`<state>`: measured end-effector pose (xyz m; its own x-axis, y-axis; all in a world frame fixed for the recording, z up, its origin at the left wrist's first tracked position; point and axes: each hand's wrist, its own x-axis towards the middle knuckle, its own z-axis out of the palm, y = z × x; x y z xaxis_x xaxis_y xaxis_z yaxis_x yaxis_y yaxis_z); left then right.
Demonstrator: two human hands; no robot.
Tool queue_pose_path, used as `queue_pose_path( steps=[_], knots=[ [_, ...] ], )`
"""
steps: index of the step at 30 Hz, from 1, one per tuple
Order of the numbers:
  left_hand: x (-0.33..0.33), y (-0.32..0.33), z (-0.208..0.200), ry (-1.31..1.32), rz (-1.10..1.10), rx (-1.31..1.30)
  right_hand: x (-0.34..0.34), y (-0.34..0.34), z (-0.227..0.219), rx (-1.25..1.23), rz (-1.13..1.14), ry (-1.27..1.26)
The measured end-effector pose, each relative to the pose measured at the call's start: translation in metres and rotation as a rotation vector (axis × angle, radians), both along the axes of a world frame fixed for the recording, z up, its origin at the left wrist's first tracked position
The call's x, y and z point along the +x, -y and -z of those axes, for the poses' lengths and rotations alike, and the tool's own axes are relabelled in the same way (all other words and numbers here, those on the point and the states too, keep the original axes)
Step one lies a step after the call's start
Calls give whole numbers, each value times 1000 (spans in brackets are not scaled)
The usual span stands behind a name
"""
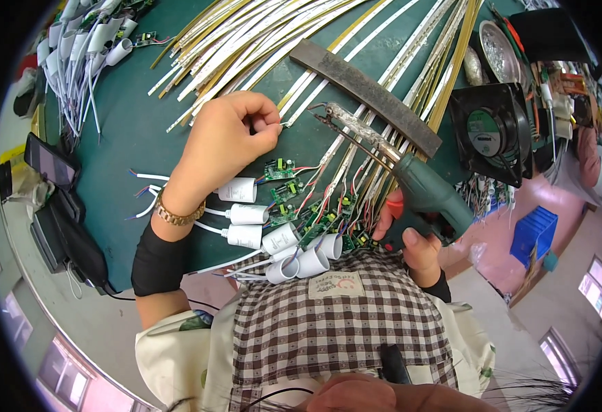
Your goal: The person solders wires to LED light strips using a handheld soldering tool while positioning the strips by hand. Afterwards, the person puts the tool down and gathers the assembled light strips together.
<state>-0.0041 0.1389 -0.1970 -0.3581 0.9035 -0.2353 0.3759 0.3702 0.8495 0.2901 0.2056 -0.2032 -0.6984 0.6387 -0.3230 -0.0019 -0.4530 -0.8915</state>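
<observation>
The left arm (162,268) reaches far from the near left, its forearm slanting rightward. The left wrist (189,189) is almost straight; the left grip (229,134) shows its back, index finger (254,103) and thumb (265,141) pinched together at their tips. Nearer and farther right, the partly hidden right grip (421,257) is clenched, fingers (383,218) bent, right thumb (410,238) extended.
</observation>
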Motion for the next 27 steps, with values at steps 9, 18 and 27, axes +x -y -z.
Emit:
queue_pose_path(
  steps=[9,18,27],
  knots=[
    [16,-2,3,-292,-26,35,2,3,1,50,-155,-103],
    [19,1,5,-279,-77,48,2,1,1,223,-328,34],
    [24,0,6,-380,-74,71,-10,-2,-2,563,-295,32]
  ],
)
